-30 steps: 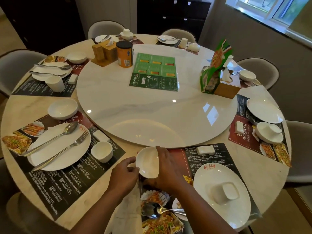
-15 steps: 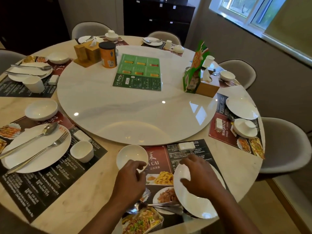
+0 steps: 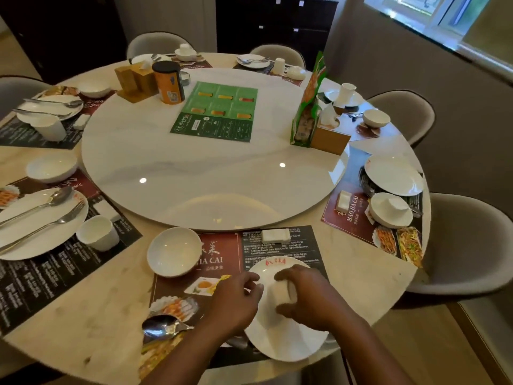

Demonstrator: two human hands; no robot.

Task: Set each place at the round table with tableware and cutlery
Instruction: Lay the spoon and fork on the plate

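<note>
Cup (image 3: 283,291) is the piece in hand at the near place. It sits on the plate (image 3: 286,340), apparently on its side, and the right hand (image 3: 311,298) is curled over it with fingers and thumb wrapped round its body. The left hand (image 3: 236,301) is at the plate's left rim with its fingers bent; whether they pinch the rim or only touch it I cannot tell. The bowl (image 3: 173,251) already stands at the far left corner of the placemat (image 3: 219,248), and a spoon (image 3: 159,326) lies beside the left forearm, so this place looks about half laid. The likely next move is to lift the cup off the plate and stand it upright on the mat beside it, with the plate kept steady. Room is tight on the near side: the plate's near rim lies close to the edge of the table (image 3: 91,315), perhaps over it, so any push should go away from the body. Farther on, a white packet (image 3: 275,236) and the raised rim of the turntable (image 3: 211,168) bound the free mat.
</note>
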